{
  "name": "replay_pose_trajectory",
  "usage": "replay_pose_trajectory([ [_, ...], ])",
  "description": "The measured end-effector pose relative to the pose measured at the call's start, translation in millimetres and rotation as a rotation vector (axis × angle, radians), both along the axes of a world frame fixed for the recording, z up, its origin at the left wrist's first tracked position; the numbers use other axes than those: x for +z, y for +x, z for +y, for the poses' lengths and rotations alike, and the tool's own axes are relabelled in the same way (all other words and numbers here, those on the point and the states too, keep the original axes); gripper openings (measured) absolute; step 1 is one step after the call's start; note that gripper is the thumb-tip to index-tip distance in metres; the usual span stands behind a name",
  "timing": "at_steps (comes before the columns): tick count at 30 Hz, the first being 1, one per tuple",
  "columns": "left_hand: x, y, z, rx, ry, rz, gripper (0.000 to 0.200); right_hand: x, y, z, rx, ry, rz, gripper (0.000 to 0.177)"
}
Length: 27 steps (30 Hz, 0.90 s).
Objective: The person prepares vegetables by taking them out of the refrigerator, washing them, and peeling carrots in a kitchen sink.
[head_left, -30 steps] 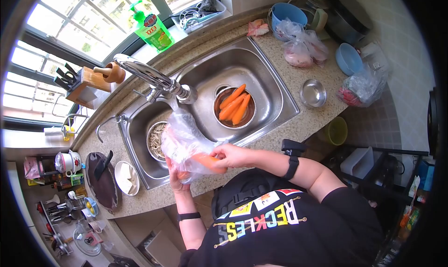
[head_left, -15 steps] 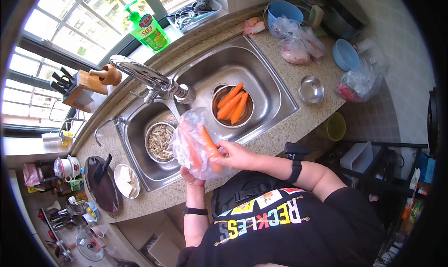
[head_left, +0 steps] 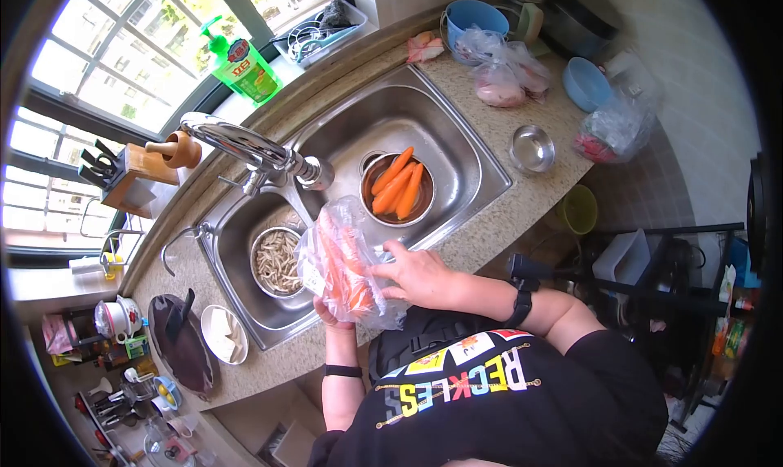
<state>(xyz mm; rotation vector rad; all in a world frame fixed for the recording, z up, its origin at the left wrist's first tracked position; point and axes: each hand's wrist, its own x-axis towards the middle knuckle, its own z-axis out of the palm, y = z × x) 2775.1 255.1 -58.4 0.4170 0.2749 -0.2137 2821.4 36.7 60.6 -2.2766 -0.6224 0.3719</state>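
A clear plastic bag [head_left: 338, 263] with carrots inside hangs over the sink's front edge. My left hand [head_left: 333, 314] is wrapped round the bag's lower left side, its fingers partly hidden behind the plastic. At the bag's right side is my right hand [head_left: 414, 278], thumb and fingers apart, fingertips against the plastic. Several orange carrots [head_left: 396, 185] lie in a round metal bowl in the large right basin [head_left: 457, 132]. In the small left basin, another metal bowl holds pale, thin strips [head_left: 278, 261].
A chrome faucet [head_left: 245, 145] reaches over the sink. On the counter are a white bowl [head_left: 224, 335], a dark board [head_left: 175, 340], a small metal bowl [head_left: 532, 149], a blue bowl [head_left: 586, 84] and plastic bags [head_left: 616, 130]. Green soap bottle [head_left: 243, 66] and knife block [head_left: 134, 173] stand by the window.
The carrot that my right hand held at the bag is no longer in its grip; those fingers have spread apart. The camera view has shifted slightly.
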Motion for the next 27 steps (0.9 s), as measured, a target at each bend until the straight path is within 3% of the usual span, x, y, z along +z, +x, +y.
replay_pose_trajectory([
  [2,4,3,7,-0.181,0.027,-0.122,0.101,-10,-1,2,-0.032,0.142,-0.065,0.026],
  [7,3,-2,23,-0.179,0.227,-0.067,0.103,12,-1,7,-0.055,0.392,0.115,0.012],
  [11,2,4,29,-0.196,0.259,-0.084,0.105,38,-8,15,-0.029,0.603,0.074,0.007],
  [14,9,11,23,-0.108,0.102,-0.053,0.102,35,-11,24,0.051,0.724,0.097,0.007],
  [18,68,30,-13,-0.170,0.042,-0.137,0.103,30,-18,38,0.154,0.625,-0.004,0.006],
  [20,41,25,2,-0.225,-0.021,-0.103,0.098,28,-18,42,0.132,0.630,-0.044,0.010],
  [22,17,24,13,-0.341,0.055,-0.078,0.095,33,-19,42,-0.064,0.563,0.189,0.021],
  [23,7,25,14,-0.405,0.088,-0.071,0.093,25,-18,42,-0.135,0.507,0.218,0.035],
  [24,3,29,13,-0.470,0.122,-0.065,0.091,22,-18,40,-0.149,0.500,0.205,0.035],
  [27,41,39,-9,-0.456,0.190,-0.086,0.086,13,-20,33,-0.332,0.277,0.031,0.055],
])
